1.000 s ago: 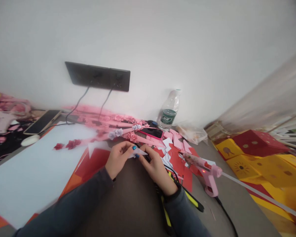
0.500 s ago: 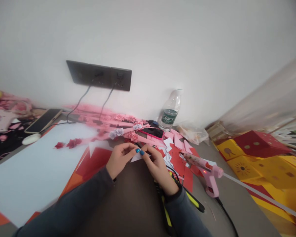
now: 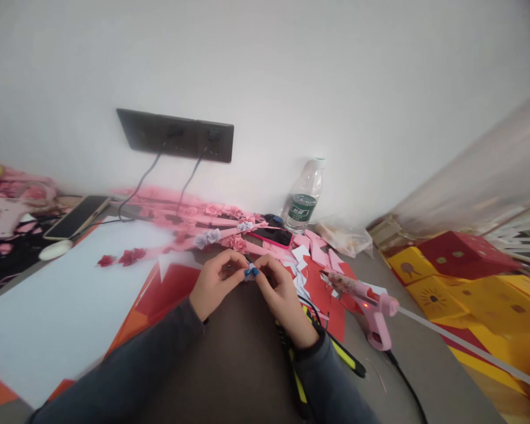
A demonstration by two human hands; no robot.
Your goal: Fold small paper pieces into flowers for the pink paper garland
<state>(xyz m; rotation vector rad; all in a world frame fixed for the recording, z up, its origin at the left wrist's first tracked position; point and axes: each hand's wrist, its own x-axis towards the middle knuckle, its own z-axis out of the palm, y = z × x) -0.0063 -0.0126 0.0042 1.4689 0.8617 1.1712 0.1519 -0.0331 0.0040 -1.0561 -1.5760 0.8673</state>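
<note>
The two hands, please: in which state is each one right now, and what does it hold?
Left hand: closed, pinching a small pale piece of paper.
Right hand: closed, pinching the same piece.

Green bottle label (image 3: 307,200) — white characters (image 3: 300,211), unreadable

Lines up left hand (image 3: 218,282) and right hand (image 3: 282,292) thumb beside thumb, no longer staggered; now pinches the white paper piece (image 3: 249,277) as a small gathered bit, instead of showing a flat, pointed triangle as before
</note>
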